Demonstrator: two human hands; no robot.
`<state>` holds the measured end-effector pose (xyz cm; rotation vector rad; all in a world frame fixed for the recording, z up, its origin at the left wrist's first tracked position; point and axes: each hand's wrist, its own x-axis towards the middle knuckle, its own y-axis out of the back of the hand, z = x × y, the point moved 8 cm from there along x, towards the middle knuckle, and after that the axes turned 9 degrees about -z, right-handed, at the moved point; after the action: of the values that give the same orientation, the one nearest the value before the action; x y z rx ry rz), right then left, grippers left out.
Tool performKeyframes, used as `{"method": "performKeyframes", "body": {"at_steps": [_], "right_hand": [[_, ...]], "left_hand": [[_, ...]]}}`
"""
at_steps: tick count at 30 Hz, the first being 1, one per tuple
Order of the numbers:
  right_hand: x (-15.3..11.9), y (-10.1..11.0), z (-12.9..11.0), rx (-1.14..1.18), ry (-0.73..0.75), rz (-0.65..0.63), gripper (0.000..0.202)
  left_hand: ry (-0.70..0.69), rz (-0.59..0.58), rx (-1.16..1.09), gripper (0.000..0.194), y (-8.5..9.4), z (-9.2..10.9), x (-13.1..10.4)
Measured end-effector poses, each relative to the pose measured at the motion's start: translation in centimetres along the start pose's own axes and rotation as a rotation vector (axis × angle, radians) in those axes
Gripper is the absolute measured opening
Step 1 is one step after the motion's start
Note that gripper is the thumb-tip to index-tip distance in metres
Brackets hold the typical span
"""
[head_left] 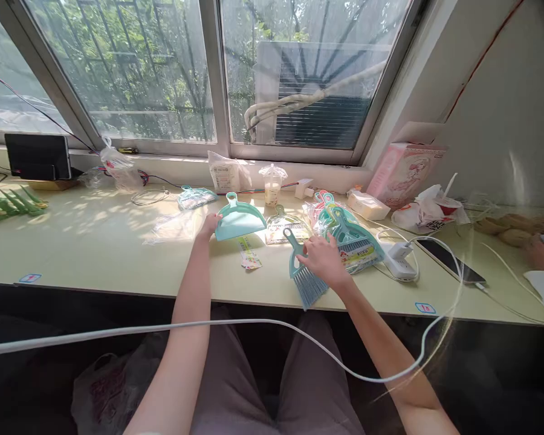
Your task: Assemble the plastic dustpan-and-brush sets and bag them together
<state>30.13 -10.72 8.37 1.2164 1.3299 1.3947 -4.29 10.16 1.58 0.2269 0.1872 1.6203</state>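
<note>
My left hand (210,225) pinches the left edge of a mint-green dustpan (240,222), which is tilted up with its handle toward the window. Closed on the side of a small blue-green hand brush (310,286) is my right hand (321,258); the brush's looped handle points away and its bristles point toward me. A printed card label (250,254) lies flat just below the dustpan. Close beyond my right hand sits a pile of dustpan-and-brush sets (360,244) in clear wrapping, green and pink. Another wrapped set (286,228) rests between the dustpan and the pile.
Clear plastic wrapping (174,228) and one more wrapped set (197,197) lie to the left. A drink cup (272,186) stands near the window. On the right are a power strip (399,263), a phone (448,260) and a pink box (405,174). A white cable (263,322) crosses in front.
</note>
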Motion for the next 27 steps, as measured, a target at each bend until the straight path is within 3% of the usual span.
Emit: {"method": "performKeyframes", "body": {"at_steps": [4, 9, 21, 27], "right_hand": [[0.9, -1.7, -0.7, -0.100, -0.017, -0.059, 0.016], [2.4, -3.6, -1.0, -0.078, -0.004, -0.197, 0.024], [3.6, -4.4, 1.2, 0.181, -0.001, -0.169, 0.016], [3.7, -5.1, 1.3, 0.173, -0.002, -0.156, 0.021]], "left_hand": [[0.064, 0.111, 0.261, 0.018, 0.9, -0.4, -0.6], [0.103, 0.102, 0.477, 0.014, 0.7, -0.4, -1.1], [0.021, 0.110, 0.593, 0.026, -0.3, -0.4, -0.7], [0.013, 0.091, 0.581, 0.014, -0.5, -0.5, -0.8]]}}
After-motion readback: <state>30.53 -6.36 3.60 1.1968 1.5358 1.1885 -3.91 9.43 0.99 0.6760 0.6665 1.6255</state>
